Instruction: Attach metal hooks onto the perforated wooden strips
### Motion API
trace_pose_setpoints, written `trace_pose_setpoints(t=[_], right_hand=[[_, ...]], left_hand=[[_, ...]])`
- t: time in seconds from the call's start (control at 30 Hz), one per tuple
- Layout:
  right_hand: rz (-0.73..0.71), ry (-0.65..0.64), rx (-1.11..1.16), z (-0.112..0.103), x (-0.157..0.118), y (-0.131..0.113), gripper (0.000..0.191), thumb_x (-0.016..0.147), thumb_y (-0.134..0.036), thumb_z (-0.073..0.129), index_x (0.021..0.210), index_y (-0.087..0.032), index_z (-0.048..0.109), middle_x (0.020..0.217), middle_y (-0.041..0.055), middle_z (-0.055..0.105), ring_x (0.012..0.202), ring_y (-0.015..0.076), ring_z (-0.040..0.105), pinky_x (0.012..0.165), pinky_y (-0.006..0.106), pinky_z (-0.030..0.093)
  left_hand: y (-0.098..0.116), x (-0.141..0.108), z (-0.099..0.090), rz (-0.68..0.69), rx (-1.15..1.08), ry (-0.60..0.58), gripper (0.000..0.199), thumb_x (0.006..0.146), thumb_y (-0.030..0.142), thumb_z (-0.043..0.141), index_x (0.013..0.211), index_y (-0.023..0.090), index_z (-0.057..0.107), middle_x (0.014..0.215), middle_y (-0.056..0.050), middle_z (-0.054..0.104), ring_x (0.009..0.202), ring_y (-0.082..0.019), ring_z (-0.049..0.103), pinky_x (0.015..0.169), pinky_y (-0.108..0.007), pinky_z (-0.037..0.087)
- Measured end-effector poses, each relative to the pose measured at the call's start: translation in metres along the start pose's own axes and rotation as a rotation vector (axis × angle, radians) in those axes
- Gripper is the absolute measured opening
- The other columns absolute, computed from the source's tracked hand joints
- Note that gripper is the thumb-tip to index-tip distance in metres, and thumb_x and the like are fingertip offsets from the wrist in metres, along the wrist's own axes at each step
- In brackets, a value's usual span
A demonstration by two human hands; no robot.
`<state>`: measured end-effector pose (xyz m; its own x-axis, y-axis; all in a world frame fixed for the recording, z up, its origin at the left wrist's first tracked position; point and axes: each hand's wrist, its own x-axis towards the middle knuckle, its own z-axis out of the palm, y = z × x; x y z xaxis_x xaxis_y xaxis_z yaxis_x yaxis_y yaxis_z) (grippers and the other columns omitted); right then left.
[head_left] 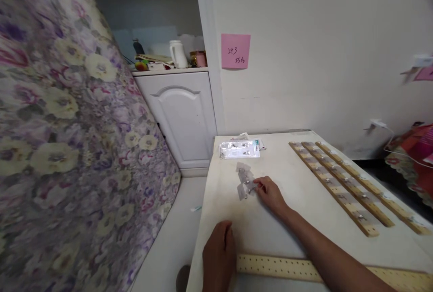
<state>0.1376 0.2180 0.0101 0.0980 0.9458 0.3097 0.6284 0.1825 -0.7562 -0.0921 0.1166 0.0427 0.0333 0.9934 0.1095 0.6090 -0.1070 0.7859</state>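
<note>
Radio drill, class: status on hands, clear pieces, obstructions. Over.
Left hand curled near perforated strip; contents hidden. Right hand at small clear pieces. Blister pack beyond, not blocking.

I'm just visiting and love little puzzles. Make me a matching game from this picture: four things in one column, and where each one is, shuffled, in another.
Things
1. Right hand
2. Left hand
3. Clear blister pack
4. Pink note

Places
A. Beside the left end of the pale perforated strip
B. Up on the wall
C. With fingertips at the small cluster of see-through pieces
D. Lying near the far edge of the white table

Right pairs: 1-C, 2-A, 3-D, 4-B
</note>
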Motion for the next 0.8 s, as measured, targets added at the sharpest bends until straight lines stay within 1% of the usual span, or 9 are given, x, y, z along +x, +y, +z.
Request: trace_pose_setpoints(t=[0.1, 0.17, 0.27, 0.37, 0.43, 0.57, 0.63, 0.7, 0.8], right_hand=[[0.043, 0.037, -0.086, 0.003, 0.003, 0.008, 0.030, 0.081, -0.016, 0.047, 0.109, -0.020, 0.060, 0.090, 0.0045, 0.054, 0.080, 0.0179, 0.056, 0.076, 0.032, 0.046], [0.095, 0.014, -0.150, 0.003, 0.004, 0.011, 0.034, 0.080, -0.014, 0.049, 0.112, -0.020, 0.059, 0.097, 0.0062, 0.053, 0.081, 0.0176, 0.055, 0.075, 0.031, 0.045], [0.132, -0.027, -0.159, 0.002, 0.007, 0.012, 0.033, 0.077, -0.013, 0.054, 0.107, -0.020, 0.062, 0.099, 0.0064, 0.052, 0.079, 0.0164, 0.055, 0.073, 0.029, 0.042], [0.154, -0.017, -0.111, 0.000, 0.008, 0.011, 0.029, 0.073, -0.014, 0.055, 0.100, -0.020, 0.063, 0.094, 0.0046, 0.052, 0.078, 0.0163, 0.054, 0.071, 0.028, 0.041], [0.173, 0.001, -0.061, -0.003, 0.008, 0.010, 0.023, 0.071, -0.016, 0.056, 0.093, -0.020, 0.062, 0.089, 0.0029, 0.052, 0.076, 0.0167, 0.053, 0.070, 0.029, 0.040], [0.208, 0.010, 0.094, -0.012, 0.007, 0.011, 0.002, 0.070, -0.022, 0.053, 0.070, -0.020, 0.054, 0.071, -0.0007, 0.053, 0.068, 0.0161, 0.050, 0.064, 0.028, 0.039], [0.230, -0.010, 0.197, -0.017, 0.006, 0.013, 0.008, 0.069, -0.026, 0.055, 0.064, -0.021, 0.052, 0.062, -0.0026, 0.052, 0.061, 0.0147, 0.049, 0.059, 0.027, 0.037], [0.268, -0.026, 0.304, -0.021, 0.007, 0.014, 0.012, 0.068, -0.031, 0.056, 0.064, -0.021, 0.052, 0.054, -0.0049, 0.049, 0.052, 0.0126, 0.045, 0.052, 0.025, 0.034], [0.341, -0.040, 0.458, -0.026, 0.007, 0.014, 0.017, 0.068, -0.037, 0.057, 0.066, -0.021, 0.051, 0.046, -0.0079, 0.044, 0.041, 0.0097, 0.037, 0.044, 0.023, 0.028]], left_hand=[[-0.001, 0.000, 0.001, 0.002, -0.019, 0.005, 0.026, 0.089, 0.033, 0.040, 0.096, 0.023, 0.064, 0.094, -0.004, 0.069, 0.088, -0.021, 0.064, 0.077, -0.033, 0.047], [-0.001, 0.000, 0.002, 0.004, -0.020, 0.011, 0.026, 0.088, 0.033, 0.041, 0.096, 0.024, 0.064, 0.094, -0.003, 0.069, 0.088, -0.021, 0.064, 0.077, -0.032, 0.047], [-0.002, 0.000, 0.003, 0.001, -0.011, 0.010, 0.025, 0.088, 0.032, 0.041, 0.097, 0.024, 0.063, 0.096, -0.003, 0.069, 0.089, -0.021, 0.063, 0.077, -0.032, 0.047], [-0.002, -0.001, 0.002, -0.012, -0.001, 0.000, 0.026, 0.089, 0.032, 0.040, 0.097, 0.024, 0.063, 0.096, -0.003, 0.069, 0.089, -0.021, 0.063, 0.079, -0.033, 0.046], [-0.002, -0.002, 0.003, -0.011, 0.003, -0.007, 0.026, 0.089, 0.032, 0.039, 0.098, 0.023, 0.062, 0.097, -0.003, 0.068, 0.090, -0.021, 0.062, 0.080, -0.034, 0.046], [-0.003, -0.001, 0.004, -0.007, 0.003, -0.008, 0.027, 0.090, 0.033, 0.039, 0.101, 0.024, 0.062, 0.100, -0.004, 0.068, 0.093, -0.022, 0.062, 0.082, -0.035, 0.046], [-0.001, -0.001, 0.002, -0.009, -0.003, -0.009, 0.028, 0.089, 0.034, 0.039, 0.100, 0.023, 0.062, 0.100, -0.005, 0.067, 0.093, -0.023, 0.062, 0.082, -0.035, 0.046], [0.003, -0.003, -0.001, -0.007, -0.016, -0.032, 0.028, 0.089, 0.034, 0.039, 0.099, 0.022, 0.062, 0.099, -0.005, 0.067, 0.092, -0.023, 0.062, 0.081, -0.035, 0.047], [0.004, -0.010, -0.009, 0.032, -0.035, -0.157, 0.027, 0.089, 0.032, 0.040, 0.102, 0.024, 0.062, 0.097, -0.005, 0.066, 0.089, -0.021, 0.062, 0.080, -0.032, 0.048]])
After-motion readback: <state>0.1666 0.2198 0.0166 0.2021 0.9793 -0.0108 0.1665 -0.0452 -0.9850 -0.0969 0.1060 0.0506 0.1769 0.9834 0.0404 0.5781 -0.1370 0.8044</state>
